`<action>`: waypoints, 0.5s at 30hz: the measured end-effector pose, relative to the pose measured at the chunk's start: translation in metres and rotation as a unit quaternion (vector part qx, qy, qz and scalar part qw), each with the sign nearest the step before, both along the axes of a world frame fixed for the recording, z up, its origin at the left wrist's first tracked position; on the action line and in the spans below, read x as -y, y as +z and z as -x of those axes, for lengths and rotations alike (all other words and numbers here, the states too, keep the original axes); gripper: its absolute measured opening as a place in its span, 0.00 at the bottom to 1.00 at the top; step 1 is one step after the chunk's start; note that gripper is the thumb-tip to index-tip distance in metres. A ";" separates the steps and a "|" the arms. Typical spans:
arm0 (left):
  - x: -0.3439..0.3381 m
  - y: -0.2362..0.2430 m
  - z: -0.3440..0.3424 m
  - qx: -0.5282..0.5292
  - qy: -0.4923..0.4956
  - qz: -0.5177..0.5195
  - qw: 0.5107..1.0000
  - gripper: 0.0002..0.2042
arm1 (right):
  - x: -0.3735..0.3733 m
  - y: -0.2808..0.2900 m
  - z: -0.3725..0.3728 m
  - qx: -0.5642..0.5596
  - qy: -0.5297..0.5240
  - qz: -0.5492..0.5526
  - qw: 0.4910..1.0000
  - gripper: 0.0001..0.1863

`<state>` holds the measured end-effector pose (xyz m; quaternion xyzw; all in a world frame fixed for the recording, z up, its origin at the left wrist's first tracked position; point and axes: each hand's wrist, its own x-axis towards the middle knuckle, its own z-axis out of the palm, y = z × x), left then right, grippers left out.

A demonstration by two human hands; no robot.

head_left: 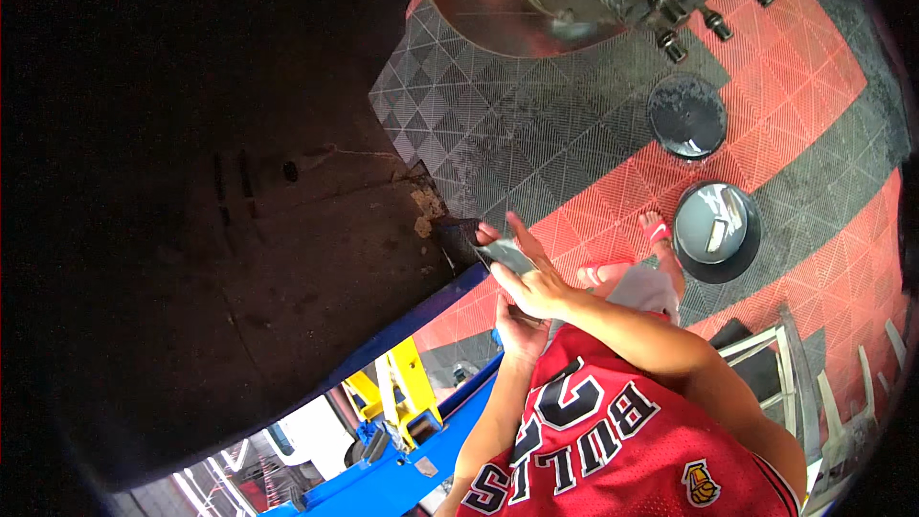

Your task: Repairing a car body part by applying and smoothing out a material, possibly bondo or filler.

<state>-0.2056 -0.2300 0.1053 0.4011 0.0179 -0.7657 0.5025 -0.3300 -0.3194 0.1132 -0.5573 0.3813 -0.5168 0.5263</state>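
My right hand (542, 289) holds a thin, flat, greyish-white piece (507, 255) between thumb and fingers. Its forefinger points up along the far side of the piece, whose exact kind I cannot make out. Just below, my left hand (523, 333) is close under the right one, palm turned up. Its fingers are mostly hidden there, so I cannot see whether it grips anything. Beyond both hands is the corner of a dark, dirty vehicle underside (316, 258) with a blue edge (412, 321). Tan crumbly patches (426, 206) mark that corner.
A brake disc (498, 14) and hub with wheel studs (673, 43) hang at the top. On the red and grey tiled floor stand a black round container (687, 115) and a grey basin (704, 247). A yellow frame (414, 383) and blue beam (421, 464) are lower left.
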 end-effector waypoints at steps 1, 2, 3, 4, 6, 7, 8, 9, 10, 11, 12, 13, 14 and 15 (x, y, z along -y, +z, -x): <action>0.011 0.014 0.019 0.153 0.048 -0.098 0.982 0.27 | -0.011 -0.005 -0.002 0.050 0.001 -0.026 0.998 0.24; 0.009 0.017 0.017 0.159 0.047 -0.104 0.981 0.27 | -0.017 -0.007 0.000 0.056 0.000 -0.033 0.998 0.24; 0.008 0.016 0.016 0.158 0.036 -0.092 0.983 0.26 | -0.020 -0.009 0.003 0.004 0.006 -0.002 1.000 0.25; 0.008 0.017 0.016 0.155 0.022 -0.081 0.984 0.26 | -0.019 -0.003 0.009 -0.050 0.010 0.027 0.998 0.25; 0.006 0.012 0.008 0.196 0.041 -0.167 0.966 0.25 | 0.007 0.005 0.011 -0.059 -0.018 0.044 0.997 0.24; -0.009 -0.011 -0.021 0.016 0.001 -0.048 0.999 0.26 | 0.017 0.014 0.005 -0.032 -0.008 0.016 0.999 0.24; -0.024 -0.030 -0.046 -0.164 -0.041 0.073 0.983 0.27 | 0.019 0.021 0.001 -0.007 0.002 -0.014 1.000 0.24; -0.011 -0.020 -0.018 -0.010 -0.003 -0.019 1.000 0.27 | 0.014 0.016 0.002 0.001 -0.006 -0.030 1.000 0.24; 0.005 0.003 0.020 0.148 0.034 -0.105 0.983 0.28 | 0.002 0.009 0.004 -0.002 -0.012 -0.037 0.999 0.24; 0.007 0.015 0.030 0.162 0.028 -0.084 0.983 0.30 | -0.016 0.006 0.009 -0.005 0.004 -0.029 1.000 0.24; 0.008 0.021 0.038 0.181 0.018 -0.037 0.983 0.30 | -0.022 0.011 0.014 -0.010 0.021 -0.021 1.000 0.24; 0.007 0.016 0.033 0.182 0.021 -0.040 0.982 0.30 | -0.026 0.016 0.017 0.078 0.029 -0.069 0.994 0.24; 0.004 0.006 0.023 0.176 0.021 -0.063 0.982 0.30 | -0.017 0.017 0.014 0.079 0.032 -0.072 0.994 0.24; -0.001 0.004 0.013 0.173 0.019 -0.090 0.981 0.30 | -0.001 0.024 0.012 0.036 0.011 -0.052 0.998 0.24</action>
